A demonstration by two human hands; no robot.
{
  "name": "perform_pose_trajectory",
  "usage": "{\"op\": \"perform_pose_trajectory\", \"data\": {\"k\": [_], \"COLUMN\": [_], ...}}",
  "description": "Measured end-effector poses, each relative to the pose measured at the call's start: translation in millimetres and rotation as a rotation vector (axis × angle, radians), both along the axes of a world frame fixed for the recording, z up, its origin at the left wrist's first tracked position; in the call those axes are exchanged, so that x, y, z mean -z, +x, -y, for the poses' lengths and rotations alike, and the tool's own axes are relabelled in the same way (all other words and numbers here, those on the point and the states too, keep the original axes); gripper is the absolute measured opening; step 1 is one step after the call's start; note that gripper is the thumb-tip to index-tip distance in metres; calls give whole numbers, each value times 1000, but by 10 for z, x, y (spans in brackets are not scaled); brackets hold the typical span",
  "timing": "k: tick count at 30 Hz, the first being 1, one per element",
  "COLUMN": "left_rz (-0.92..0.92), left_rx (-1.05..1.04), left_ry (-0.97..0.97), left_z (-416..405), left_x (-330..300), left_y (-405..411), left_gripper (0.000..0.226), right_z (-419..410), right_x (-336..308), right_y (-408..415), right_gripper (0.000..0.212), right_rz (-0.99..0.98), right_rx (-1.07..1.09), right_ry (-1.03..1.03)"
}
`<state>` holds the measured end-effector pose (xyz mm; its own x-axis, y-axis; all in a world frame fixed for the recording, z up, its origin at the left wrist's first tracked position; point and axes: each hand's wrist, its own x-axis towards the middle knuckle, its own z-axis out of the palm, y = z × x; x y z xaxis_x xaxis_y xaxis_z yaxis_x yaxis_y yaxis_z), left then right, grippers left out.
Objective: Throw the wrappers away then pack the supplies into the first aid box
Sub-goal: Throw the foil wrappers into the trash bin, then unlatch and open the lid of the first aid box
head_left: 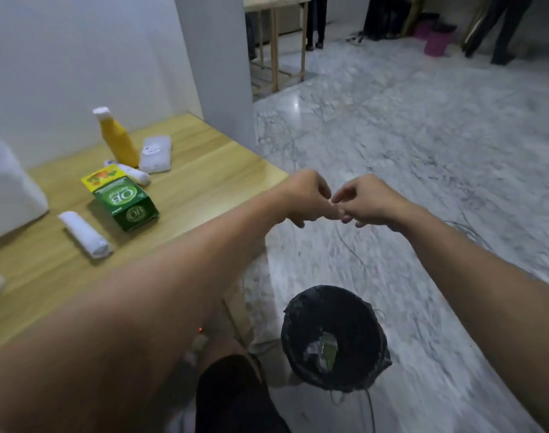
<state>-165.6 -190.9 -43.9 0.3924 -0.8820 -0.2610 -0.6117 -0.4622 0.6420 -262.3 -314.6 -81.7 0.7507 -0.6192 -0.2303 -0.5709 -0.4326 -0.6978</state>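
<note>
My left hand [304, 198] and my right hand [368, 201] meet fingertip to fingertip in the air past the table's edge, above the floor. Both pinch a tiny pale scrap [330, 201], too small to identify. Below them stands a black-lined bin [357, 310] with crumpled wrappers [324, 351] at its bottom. On the wooden table [210, 170] lie a green box [125, 200], a white bandage roll [84, 234], a yellow bottle [115, 139], a white packet [156, 153] and a small white tube [135, 174]. The white first aid box [7, 195] sits at the far left, partly cut off.
A white wall runs behind the table. The floor to the right is grey marble with thin cables on it. My knee [232, 395] is beside the bin. Far back stand another wooden table, pink buckets [435, 42] and people's legs.
</note>
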Motion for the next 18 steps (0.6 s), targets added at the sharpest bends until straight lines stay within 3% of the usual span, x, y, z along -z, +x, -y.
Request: {"op": "perform_pose_trajectory", "data": {"k": [2,7,18], "left_rz": [-47,98,325], "left_rx": [-69,-187,-479], "left_ry": [-47,-52,96], "left_z": [-190,-817,-2522], "left_x": [-329,-862,-1298], "left_y": [94,464,1390], "left_gripper": [35,48,33], "right_z": [-110,-547,-2052], "right_x": [-291,-832,-1368], "right_y": [117,528,1796], "right_gripper": [22,29,32], "right_rz": [25,-7,60], "right_rx": [-73,-297,-673], "right_ry": [-20,-145,-269]}}
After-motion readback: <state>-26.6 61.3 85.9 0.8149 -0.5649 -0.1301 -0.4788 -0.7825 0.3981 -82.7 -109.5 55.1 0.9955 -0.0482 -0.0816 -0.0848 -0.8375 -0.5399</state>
